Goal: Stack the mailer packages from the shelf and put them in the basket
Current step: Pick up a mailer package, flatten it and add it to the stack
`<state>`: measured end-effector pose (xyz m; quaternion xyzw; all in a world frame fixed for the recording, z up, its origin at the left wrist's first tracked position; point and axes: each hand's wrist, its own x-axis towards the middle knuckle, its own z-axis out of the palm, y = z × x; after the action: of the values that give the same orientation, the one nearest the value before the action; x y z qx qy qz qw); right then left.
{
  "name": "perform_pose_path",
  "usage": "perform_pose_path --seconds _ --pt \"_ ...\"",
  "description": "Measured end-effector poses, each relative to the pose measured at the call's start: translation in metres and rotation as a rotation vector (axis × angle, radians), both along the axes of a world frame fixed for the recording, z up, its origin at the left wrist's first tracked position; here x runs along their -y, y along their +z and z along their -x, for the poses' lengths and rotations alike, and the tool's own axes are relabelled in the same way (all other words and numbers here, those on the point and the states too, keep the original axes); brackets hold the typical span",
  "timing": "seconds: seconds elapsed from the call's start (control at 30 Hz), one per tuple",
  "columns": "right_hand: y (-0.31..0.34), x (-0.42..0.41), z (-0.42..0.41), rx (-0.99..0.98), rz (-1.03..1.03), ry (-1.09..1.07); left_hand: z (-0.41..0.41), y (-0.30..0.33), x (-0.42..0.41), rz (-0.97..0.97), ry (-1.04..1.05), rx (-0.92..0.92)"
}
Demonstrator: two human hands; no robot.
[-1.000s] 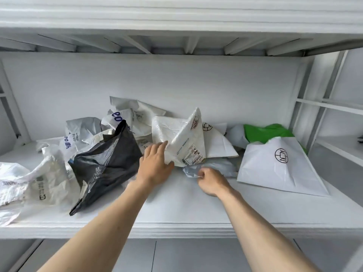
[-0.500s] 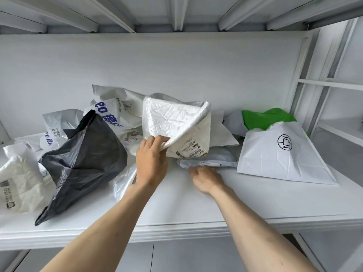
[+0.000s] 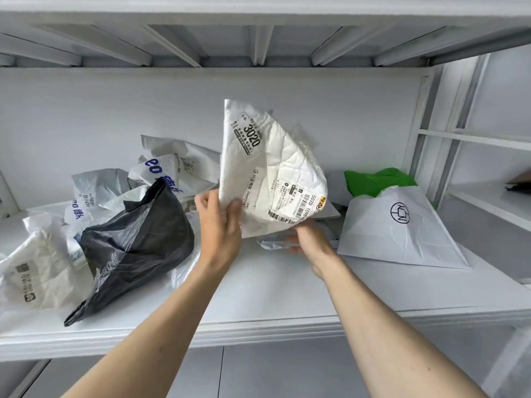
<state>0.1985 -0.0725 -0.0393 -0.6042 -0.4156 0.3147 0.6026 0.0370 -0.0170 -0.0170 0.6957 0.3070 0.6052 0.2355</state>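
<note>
While the black mailer (image 3: 135,248) is slumping on the shelf (image 3: 258,294) at my left among crumpled white ones, I am reaching my left hand (image 3: 219,225) forward, forearm angled up from below, fingers and thumb pinching the lower left edge of the white mailer (image 3: 270,173) and holding it upright above the shelf. My right hand (image 3: 311,239) is lying just under that mailer, fingers curling onto a grey mailer (image 3: 271,243) flat on the shelf. Further right, a logo mailer (image 3: 402,228) is resting before a green one (image 3: 376,180).

right fingertips (image 3: 290,239) hidden under white mailer (image 3: 273,179)
</note>
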Motion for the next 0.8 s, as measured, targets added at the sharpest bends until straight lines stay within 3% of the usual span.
perform_pose_path --seconds 0.13,0.2,0.47,0.57,0.8 --pt "0.012 0.022 -0.007 -0.320 -0.138 -0.051 0.009 0.001 0.005 0.152 -0.142 0.117" --pt "0.015 0.035 -0.009 -0.368 -0.163 -0.031 0.013 0.002 0.014 0.230 -0.182 0.185" --pt "0.025 0.075 0.004 0.022 -0.048 0.022 0.029 -0.012 0.044 0.396 -0.164 0.236" --pt "0.026 0.086 0.018 0.069 -0.069 0.030 0.038 -0.012 0.056 0.430 -0.193 0.192" --pt "0.045 0.105 0.015 0.203 -0.135 -0.216 0.060 0.001 0.054 0.502 -0.140 0.166"
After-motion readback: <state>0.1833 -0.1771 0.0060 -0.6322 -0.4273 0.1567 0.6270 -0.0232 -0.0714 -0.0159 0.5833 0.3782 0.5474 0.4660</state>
